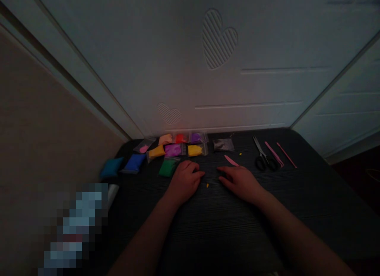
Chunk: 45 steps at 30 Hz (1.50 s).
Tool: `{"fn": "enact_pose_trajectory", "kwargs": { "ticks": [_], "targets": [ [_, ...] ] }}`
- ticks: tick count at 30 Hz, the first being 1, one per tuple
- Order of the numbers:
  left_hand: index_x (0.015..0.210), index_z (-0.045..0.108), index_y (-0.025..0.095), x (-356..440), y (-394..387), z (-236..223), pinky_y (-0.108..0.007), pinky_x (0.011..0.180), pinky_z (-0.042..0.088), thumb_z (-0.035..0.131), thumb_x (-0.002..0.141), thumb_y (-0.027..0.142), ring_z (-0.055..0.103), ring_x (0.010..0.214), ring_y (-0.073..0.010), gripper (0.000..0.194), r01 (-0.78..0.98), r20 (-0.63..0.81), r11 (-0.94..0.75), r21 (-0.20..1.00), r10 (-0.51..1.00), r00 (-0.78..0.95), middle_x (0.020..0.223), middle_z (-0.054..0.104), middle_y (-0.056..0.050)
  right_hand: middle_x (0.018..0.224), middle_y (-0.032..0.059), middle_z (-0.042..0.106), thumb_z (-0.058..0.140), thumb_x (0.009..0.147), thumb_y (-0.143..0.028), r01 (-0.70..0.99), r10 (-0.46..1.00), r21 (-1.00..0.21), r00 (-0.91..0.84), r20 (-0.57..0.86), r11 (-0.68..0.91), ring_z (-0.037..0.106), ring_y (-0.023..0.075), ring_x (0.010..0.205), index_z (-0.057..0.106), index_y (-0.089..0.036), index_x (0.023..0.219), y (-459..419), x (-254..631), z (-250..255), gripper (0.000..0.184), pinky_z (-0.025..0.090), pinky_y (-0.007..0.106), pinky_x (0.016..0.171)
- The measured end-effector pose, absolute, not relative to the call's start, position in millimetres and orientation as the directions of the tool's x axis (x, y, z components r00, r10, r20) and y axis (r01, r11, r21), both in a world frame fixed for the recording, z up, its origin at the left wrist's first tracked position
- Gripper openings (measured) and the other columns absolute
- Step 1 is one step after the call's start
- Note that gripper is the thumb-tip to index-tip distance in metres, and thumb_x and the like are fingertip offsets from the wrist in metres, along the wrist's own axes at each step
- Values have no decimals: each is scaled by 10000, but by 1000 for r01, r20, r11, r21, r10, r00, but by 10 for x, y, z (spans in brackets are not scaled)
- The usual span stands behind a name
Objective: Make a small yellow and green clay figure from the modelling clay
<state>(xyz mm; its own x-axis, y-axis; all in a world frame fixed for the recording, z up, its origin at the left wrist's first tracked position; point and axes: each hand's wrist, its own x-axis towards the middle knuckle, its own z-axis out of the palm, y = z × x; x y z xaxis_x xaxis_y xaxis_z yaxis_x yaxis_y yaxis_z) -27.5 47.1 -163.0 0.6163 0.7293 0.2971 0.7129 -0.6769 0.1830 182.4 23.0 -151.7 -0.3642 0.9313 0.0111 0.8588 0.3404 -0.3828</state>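
My left hand (pixel 186 178) rests on the dark table beside a bag of green clay-like material (pixel 168 167), its fingers loosely bent and apart with nothing visible in them. Across from it, my right hand (pixel 242 182) lies palm down with fingers stretched out, also holding nothing. Its fingers are just in front of a pink plastic knife-shaped tool (pixel 230 160), whose near end the hand partly hides. Between the hands sits a tiny orange-yellow bit (pixel 207 185). A small yellow-green bit (pixel 240 154) lies farther back, beyond my right hand.
Several bags of coloured material, such as the yellow bag (pixel 195 150) and blue bag (pixel 134 162), lie at the back left. A dark bag (pixel 223 144) is at centre back. Scissors (pixel 261 154), pink tweezers (pixel 274 154) and a thin pink stick (pixel 286 155) lie right. A white panel (pixel 178 50) stands behind.
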Motion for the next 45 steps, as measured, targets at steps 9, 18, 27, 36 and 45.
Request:
{"fn": "enact_pose_trajectory", "kwargs": {
  "ticks": [9, 18, 27, 36, 45],
  "targets": [
    [1029, 556, 245, -232, 490, -1683, -375, 781, 371, 465, 739, 97, 432, 876, -190, 338, 721, 303, -674, 164, 729, 614, 914, 520, -58, 865, 24, 615, 391, 800, -365, 862, 931, -374, -366, 4, 341, 550, 149, 831, 473, -220, 1116, 233, 1819, -1527, 358, 366, 266, 745],
    [940, 601, 227, -267, 465, -1642, -370, 793, 368, 458, 754, 130, 421, 881, -195, 254, 727, 269, -657, 200, 750, 605, 906, 519, -56, 847, 20, 618, 390, 800, -359, 852, 933, -398, -359, 27, 339, 554, 154, 786, 479, -229, 1104, 240, 1822, -1542, 343, 374, 269, 715],
    [1073, 523, 241, -225, 481, -1694, -367, 784, 371, 430, 743, 59, 423, 897, -193, 388, 722, 266, -663, 198, 745, 612, 939, 523, -57, 817, 17, 616, 385, 801, -363, 864, 935, -376, -353, 19, 334, 554, 153, 771, 476, -231, 1106, 244, 1820, -1541, 344, 370, 264, 689],
    [888, 615, 223, -273, 492, -1673, -375, 793, 361, 463, 749, 109, 427, 887, -191, 235, 722, 293, -666, 190, 740, 606, 910, 537, -50, 791, 8, 619, 391, 799, -369, 861, 935, -386, -355, 11, 332, 554, 145, 737, 479, -237, 1102, 247, 1829, -1542, 342, 371, 257, 679],
    [935, 587, 194, -280, 499, -1662, -371, 817, 362, 450, 749, 93, 424, 903, -190, 252, 731, 308, -653, 200, 750, 586, 928, 534, -57, 822, 8, 617, 382, 807, -357, 847, 929, -402, -368, 33, 349, 551, 143, 758, 476, -237, 1101, 245, 1836, -1542, 332, 369, 258, 704]
  ]
}}
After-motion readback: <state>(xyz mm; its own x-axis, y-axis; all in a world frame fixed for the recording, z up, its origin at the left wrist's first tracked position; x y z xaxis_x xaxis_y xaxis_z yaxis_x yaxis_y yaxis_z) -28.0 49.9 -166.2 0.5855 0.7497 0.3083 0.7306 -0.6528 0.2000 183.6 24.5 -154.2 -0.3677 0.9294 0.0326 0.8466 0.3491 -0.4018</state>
